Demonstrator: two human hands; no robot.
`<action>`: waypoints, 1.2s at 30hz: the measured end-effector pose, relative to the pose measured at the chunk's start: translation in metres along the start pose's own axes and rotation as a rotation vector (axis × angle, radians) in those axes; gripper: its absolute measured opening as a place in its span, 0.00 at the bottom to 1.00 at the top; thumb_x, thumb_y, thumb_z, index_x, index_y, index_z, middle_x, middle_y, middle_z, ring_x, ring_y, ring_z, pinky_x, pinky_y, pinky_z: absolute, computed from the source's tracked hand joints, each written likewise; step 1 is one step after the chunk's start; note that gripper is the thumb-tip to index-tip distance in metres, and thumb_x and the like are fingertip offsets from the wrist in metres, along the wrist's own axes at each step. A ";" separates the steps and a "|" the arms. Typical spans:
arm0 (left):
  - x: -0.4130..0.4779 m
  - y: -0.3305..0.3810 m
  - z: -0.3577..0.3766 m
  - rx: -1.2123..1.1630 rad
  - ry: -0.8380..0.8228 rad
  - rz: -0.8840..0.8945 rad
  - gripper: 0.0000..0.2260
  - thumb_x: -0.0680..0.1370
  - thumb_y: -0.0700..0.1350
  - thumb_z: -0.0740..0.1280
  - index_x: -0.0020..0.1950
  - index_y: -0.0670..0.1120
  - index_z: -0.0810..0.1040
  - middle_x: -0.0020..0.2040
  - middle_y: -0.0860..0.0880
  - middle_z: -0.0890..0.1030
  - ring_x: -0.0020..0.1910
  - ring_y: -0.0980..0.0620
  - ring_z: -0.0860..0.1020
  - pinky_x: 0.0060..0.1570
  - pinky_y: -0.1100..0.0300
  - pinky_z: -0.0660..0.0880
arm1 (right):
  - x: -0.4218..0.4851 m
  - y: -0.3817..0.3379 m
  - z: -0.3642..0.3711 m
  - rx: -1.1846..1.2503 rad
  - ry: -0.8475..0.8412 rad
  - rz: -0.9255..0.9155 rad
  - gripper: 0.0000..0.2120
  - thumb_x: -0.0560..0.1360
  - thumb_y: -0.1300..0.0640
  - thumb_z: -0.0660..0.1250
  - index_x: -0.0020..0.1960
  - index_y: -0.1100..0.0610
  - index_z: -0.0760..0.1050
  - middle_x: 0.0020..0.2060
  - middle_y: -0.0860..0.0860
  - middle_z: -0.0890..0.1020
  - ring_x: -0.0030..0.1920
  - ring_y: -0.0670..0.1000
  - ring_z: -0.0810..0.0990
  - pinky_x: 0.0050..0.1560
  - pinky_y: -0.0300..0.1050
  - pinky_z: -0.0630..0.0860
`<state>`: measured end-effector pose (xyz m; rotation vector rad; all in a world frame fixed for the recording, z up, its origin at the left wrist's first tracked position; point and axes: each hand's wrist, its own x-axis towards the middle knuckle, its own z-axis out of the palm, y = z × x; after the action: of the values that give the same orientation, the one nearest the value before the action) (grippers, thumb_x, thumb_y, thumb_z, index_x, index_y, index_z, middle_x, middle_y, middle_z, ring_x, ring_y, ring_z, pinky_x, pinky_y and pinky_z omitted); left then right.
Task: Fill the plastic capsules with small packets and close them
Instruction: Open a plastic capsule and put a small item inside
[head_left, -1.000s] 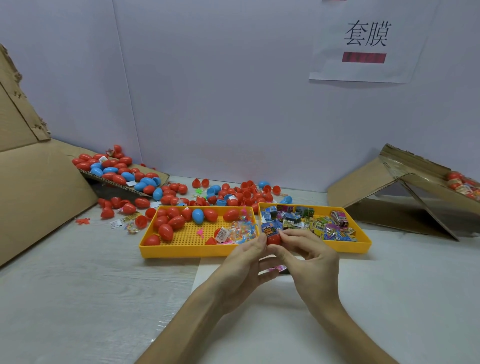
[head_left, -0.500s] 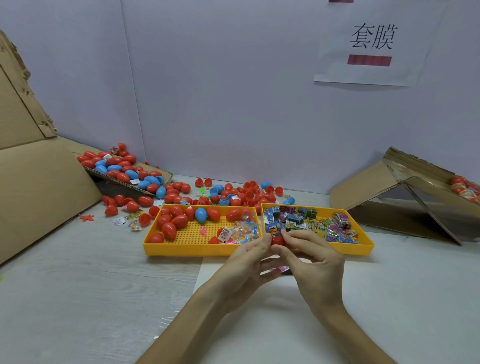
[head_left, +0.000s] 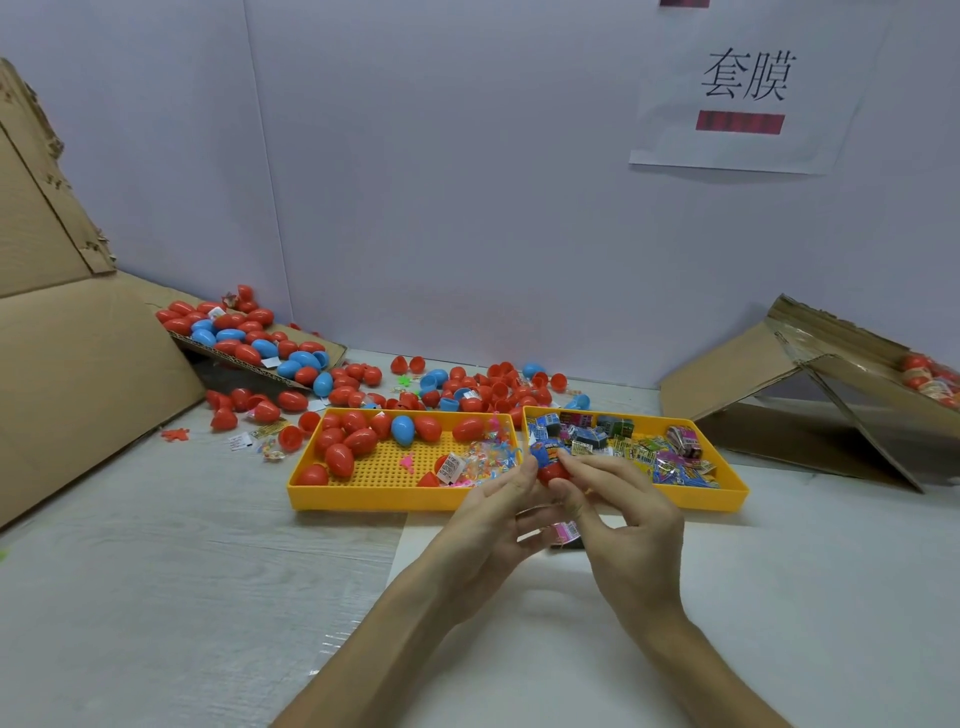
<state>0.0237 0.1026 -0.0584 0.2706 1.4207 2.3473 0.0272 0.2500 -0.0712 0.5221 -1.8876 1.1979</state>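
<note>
while both hands meet just in front of the two yellow trays, the left hand and the right hand pinch a red capsule between their fingertips, with a small blue packet sitting at its top; whether the capsule is fully closed cannot be told. a pink packet shows below, between the palms, and which hand holds it is unclear. the left yellow tray holds red capsules, one blue capsule, and a heap of clear packets with small coloured pieces at its right end; a white slip with print too small to read lies among them. the right yellow tray, touching the first, is filled with printed packets in blue, green, yellow and pink, their lettering too small to make out. behind the trays loose red and blue capsules are scattered on the table, and more lie on a cardboard flap at the left. a tilted cardboard box stands at the right. on the wall a white paper sign reads "套膜" in black characters, with a dark red bar beneath whose text is blurred.
</note>
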 end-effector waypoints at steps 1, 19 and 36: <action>0.000 0.000 0.000 0.014 0.001 -0.005 0.18 0.77 0.55 0.66 0.62 0.46 0.81 0.60 0.45 0.84 0.61 0.48 0.82 0.54 0.60 0.77 | 0.001 0.000 -0.001 0.012 0.010 0.012 0.15 0.71 0.61 0.73 0.57 0.58 0.82 0.48 0.48 0.84 0.51 0.44 0.82 0.49 0.36 0.79; 0.004 -0.002 -0.006 -0.033 0.033 -0.021 0.15 0.73 0.50 0.72 0.58 0.45 0.81 0.52 0.47 0.86 0.51 0.54 0.84 0.49 0.63 0.76 | 0.001 -0.001 -0.001 0.012 -0.056 -0.011 0.16 0.71 0.60 0.73 0.59 0.58 0.82 0.51 0.51 0.83 0.52 0.46 0.83 0.47 0.39 0.82; 0.007 -0.004 -0.006 -0.054 0.099 -0.023 0.20 0.71 0.50 0.74 0.61 0.45 0.80 0.50 0.47 0.86 0.50 0.52 0.84 0.49 0.60 0.75 | -0.001 0.000 0.001 -0.049 -0.042 -0.044 0.17 0.71 0.65 0.74 0.59 0.58 0.82 0.54 0.50 0.83 0.52 0.46 0.83 0.49 0.39 0.81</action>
<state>0.0166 0.1025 -0.0649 0.1242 1.3946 2.4063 0.0267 0.2493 -0.0721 0.5625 -1.9263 1.1173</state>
